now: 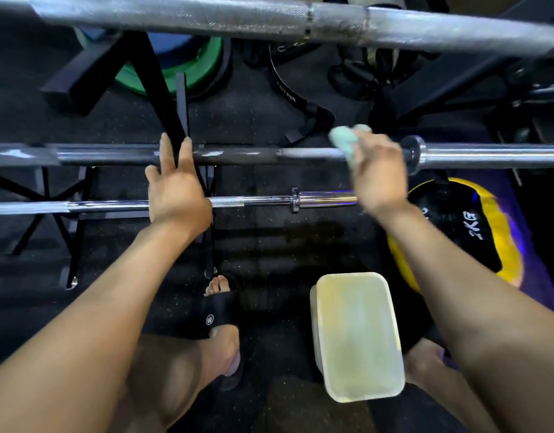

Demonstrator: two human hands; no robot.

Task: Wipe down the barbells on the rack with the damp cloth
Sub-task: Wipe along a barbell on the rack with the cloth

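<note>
A: Barbells, three long steel bars, lie across the black metal rack (163,89). Where is the pale green damp cloth (343,142)?

B: Bunched under the right hand (379,173), pressed on the dark middle barbell (238,154). The curled right fingers grip the cloth around the bar, and a wad of it sticks out past the fingertips on the far side.

A: How close is that to the bar's collar?

B: The round collar sits just beside the knuckles, on the outer side of the right hand.

A: And the left hand (175,189)?

B: Its fingers (166,151) are straight and spread, holding nothing. The fingertips rest against the middle barbell where the rack's upright crosses it.

A: The other bars?

B: The thick grey knurled barbell (207,17) runs well beyond both sets of fingertips. The thin chrome barbell (97,206) passes under the left palm, nearer the wrists.

A: Anything on the floor?

B: A whitish rectangular plastic tub (360,335) stands below the right forearm, and a black and yellow ball marked 2KG (466,226) lies just outside the right wrist. A foot in a black slide sandal (218,310) shows beneath the left arm.
</note>
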